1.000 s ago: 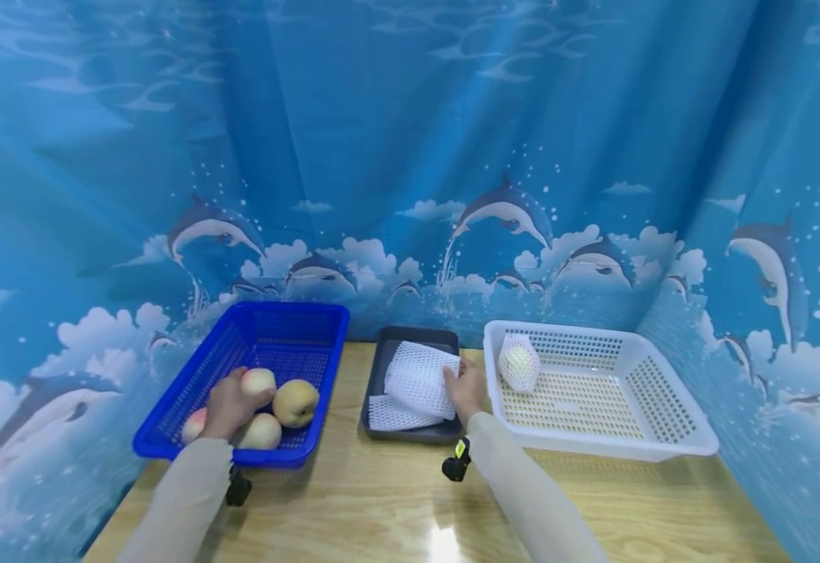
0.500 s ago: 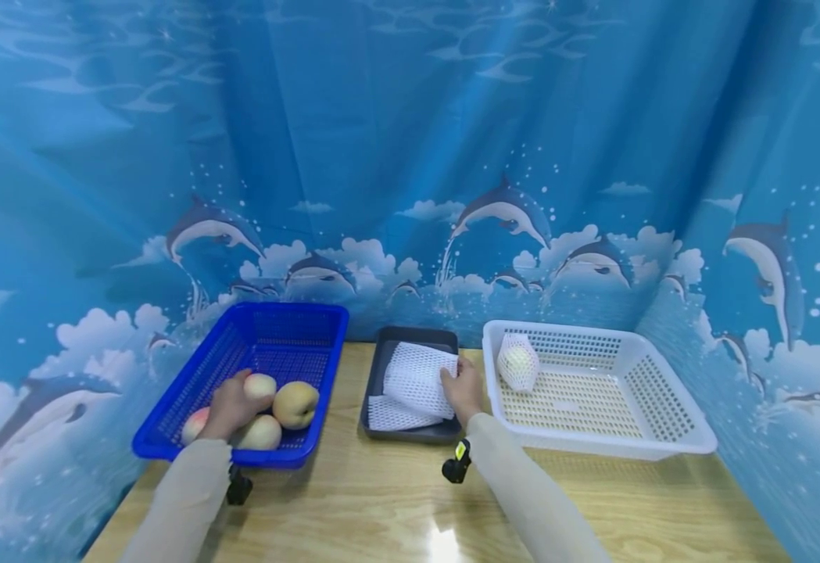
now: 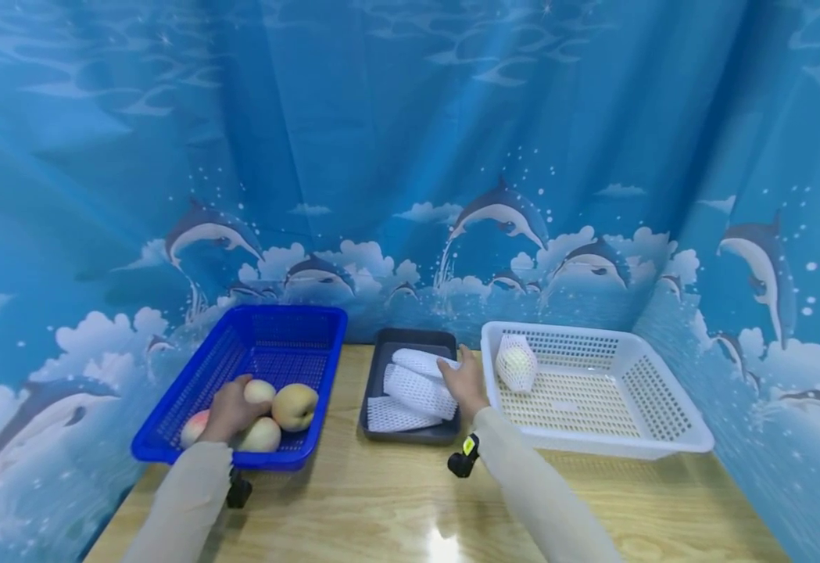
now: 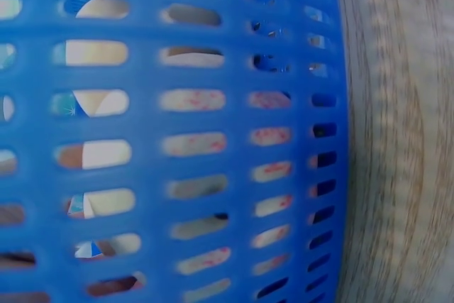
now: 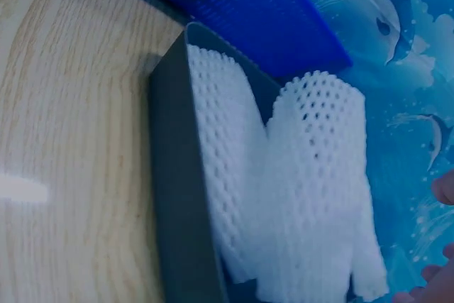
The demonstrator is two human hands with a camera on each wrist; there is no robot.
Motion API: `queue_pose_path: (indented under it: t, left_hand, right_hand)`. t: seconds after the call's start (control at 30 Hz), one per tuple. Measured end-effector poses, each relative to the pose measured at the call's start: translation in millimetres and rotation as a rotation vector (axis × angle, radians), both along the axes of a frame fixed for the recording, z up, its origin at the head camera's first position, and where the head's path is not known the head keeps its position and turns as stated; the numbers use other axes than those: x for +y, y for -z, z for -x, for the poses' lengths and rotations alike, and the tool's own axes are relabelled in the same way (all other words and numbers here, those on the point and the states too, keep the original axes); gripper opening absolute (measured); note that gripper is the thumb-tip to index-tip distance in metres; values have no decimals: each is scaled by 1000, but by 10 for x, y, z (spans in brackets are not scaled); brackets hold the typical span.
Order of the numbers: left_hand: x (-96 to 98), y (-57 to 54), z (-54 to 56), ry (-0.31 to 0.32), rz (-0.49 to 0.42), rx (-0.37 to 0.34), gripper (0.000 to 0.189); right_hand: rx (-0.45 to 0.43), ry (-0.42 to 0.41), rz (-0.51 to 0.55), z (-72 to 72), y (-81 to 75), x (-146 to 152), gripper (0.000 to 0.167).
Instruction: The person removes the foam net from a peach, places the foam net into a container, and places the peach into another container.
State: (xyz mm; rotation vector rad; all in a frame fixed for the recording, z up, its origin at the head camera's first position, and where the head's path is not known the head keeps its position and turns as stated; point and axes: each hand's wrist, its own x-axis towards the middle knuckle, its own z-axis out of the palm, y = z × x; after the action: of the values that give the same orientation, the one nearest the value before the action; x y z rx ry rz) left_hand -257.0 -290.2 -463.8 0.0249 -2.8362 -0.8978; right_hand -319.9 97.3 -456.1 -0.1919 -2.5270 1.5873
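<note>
In the head view my left hand (image 3: 230, 408) is inside the blue basket (image 3: 297, 332), its fingers curled over a pale peach (image 3: 260, 391). Close by lie another pale peach (image 3: 262, 435), a pinkish one (image 3: 195, 428) and a larger yellow-brown pear (image 3: 295, 407). The left wrist view shows the basket's slotted wall (image 4: 149, 125), with fruit behind it. Over the black tray (image 3: 374, 367), my right hand (image 3: 464, 383) pinches the end of a white foam net sleeve (image 3: 417, 362). More foam net sleeves (image 5: 312, 175) lie beneath it; the right wrist view catches only fingertips (image 5: 443, 188) at its edge.
A white basket (image 3: 592, 447) stands at the right, with one fruit in a foam net (image 3: 517, 366) in its left corner. The wooden table (image 3: 353, 508) runs along the front. A blue dolphin curtain (image 3: 410, 156) hangs behind and at the sides.
The top foam net sleeve, flat before, is now raised and curled at the back of the tray, as my right hand has shifted slightly. My left hand stays on the peach.
</note>
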Motion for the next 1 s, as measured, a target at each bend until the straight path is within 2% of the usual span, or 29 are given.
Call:
queue_pose_path:
  t: [0.17,0.33,0.47,0.8,1.0]
  left_hand:
    - [16,-2,-7,-20,-43,13,72]
    - [18,-11,-16,-51,-94,33,68]
    - [4,-4,-13,-74,-102,43,64]
    - [-22,28,7,-92,-115,28,62]
    - [-4,-16,9,-113,-148,17,65]
  right_hand:
    - [-10,-48,20,0,-189,109,62]
    - [5,-34,30,61,-383,270,60]
    - [6,-4,50,111,-485,420,59]
    - [16,22,58,173,-628,755,62]
    - [4,44,45,228,-584,966,63]
